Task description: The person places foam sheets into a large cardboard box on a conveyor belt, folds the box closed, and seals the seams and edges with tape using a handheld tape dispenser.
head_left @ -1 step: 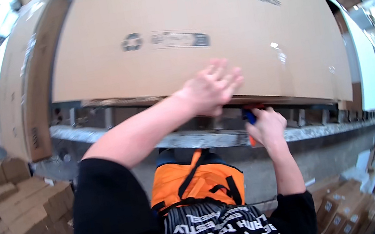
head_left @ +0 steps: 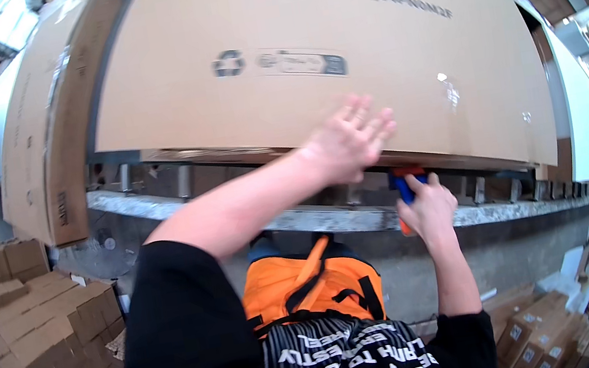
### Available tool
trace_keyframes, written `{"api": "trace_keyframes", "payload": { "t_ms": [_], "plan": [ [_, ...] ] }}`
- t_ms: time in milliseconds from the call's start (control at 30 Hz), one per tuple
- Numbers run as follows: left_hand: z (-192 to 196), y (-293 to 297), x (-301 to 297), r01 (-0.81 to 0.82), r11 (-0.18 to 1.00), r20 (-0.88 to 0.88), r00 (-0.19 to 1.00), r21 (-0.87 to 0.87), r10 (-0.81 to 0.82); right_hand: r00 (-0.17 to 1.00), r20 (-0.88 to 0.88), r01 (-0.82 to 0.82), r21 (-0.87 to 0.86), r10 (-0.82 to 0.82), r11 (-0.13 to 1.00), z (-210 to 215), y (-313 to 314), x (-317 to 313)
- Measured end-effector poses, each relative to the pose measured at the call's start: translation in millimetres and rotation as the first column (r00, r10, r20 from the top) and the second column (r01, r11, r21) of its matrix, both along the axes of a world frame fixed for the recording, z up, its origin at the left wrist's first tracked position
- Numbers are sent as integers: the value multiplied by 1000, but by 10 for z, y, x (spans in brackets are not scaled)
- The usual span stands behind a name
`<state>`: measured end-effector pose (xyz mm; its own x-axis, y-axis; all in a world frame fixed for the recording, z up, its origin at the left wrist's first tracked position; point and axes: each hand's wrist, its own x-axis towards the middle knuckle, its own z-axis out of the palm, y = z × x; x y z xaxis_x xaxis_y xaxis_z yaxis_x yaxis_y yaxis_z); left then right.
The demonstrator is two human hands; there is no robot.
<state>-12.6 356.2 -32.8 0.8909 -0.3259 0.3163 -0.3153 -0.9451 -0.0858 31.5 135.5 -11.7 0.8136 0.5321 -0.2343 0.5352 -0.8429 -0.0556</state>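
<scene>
A large cardboard box (head_left: pixel 282 105) lies before me on a roller conveyor, its near lower edge facing me. My left hand (head_left: pixel 355 140) is over the box near that edge, fingers spread and slightly blurred, holding nothing; whether it touches the cardboard I cannot tell. My right hand (head_left: pixel 431 210) is closed around what looks like a tape dispenser (head_left: pixel 404 188), blue and red with an orange lower end. The top of this tool is against or just under the near edge of the box, and my fingers hide part of it.
The conveyor's metal side rail (head_left: pixel 331 217) runs across in front of me. Another tall carton (head_left: pixel 57 144) stands at the left. Stacked flat cardboard (head_left: pixel 47 323) fills the lower left, and several boxes (head_left: pixel 542 333) lie at the lower right. White panels (head_left: pixel 577 108) stand farther right.
The whole view has shifted slightly, so the box sits a little farther right. More of the tape dispenser shows above my right hand. My left hand stays spread near the edge.
</scene>
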Motion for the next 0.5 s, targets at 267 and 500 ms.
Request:
{"api": "trace_keyframes", "payload": {
  "t_ms": [267, 500],
  "plan": [
    [641, 1487, -2274, -636, 400, -230, 677, -660, 699, 956, -239, 291, 839, -170, 460, 380, -413, -698],
    [-17, 1506, -1875, -617, 103, -414, 632, -780, 655, 949, -272, 304, 923, -160, 238, 373, 441, -1245]
  ]
}}
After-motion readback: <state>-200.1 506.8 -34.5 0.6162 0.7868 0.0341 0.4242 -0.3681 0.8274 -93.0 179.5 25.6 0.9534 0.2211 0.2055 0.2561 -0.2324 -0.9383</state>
